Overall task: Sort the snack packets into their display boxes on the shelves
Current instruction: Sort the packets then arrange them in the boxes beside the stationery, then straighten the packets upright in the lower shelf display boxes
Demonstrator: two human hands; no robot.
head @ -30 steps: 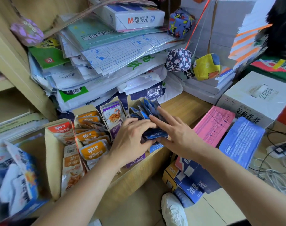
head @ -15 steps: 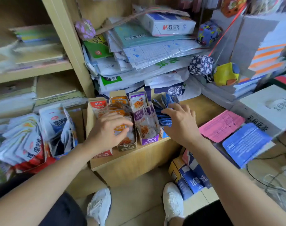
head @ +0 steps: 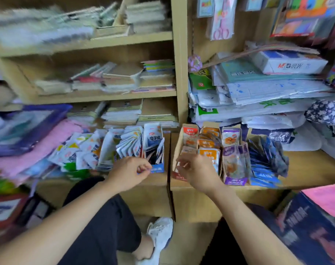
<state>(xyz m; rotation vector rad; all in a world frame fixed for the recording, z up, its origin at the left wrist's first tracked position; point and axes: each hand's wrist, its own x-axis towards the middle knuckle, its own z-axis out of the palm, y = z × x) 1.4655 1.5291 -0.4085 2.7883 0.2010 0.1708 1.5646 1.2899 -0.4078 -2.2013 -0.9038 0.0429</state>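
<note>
Several display boxes stand in a row on the low wooden shelf (head: 311,169). From the left they are a blue-and-white box (head: 159,169), a red box (head: 190,133), an orange box (head: 208,144) and a purple box (head: 235,181). Dark blue packets (head: 266,159) fan out at the right end. My left hand (head: 127,174) pinches the front edge of the blue-and-white box with thumb and forefinger. In front of the red and orange boxes hovers my right hand (head: 198,170), fingers loosely curled, nothing visible in it. White snack packets (head: 82,153) lie in a loose heap to the left.
A wooden upright (head: 179,73) splits the shelving. Stacked paper and a white ream box (head: 288,63) pile up behind the boxes on the right. Notebooks (head: 122,113) fill the left shelves. A pink cloth (head: 38,142) lies far left. My white shoe (head: 161,232) is on the floor.
My view swung left and up. My right hand left the dark blue packets and came over to the red box. My left hand went from the orange box to the blue-and-white box.
</note>
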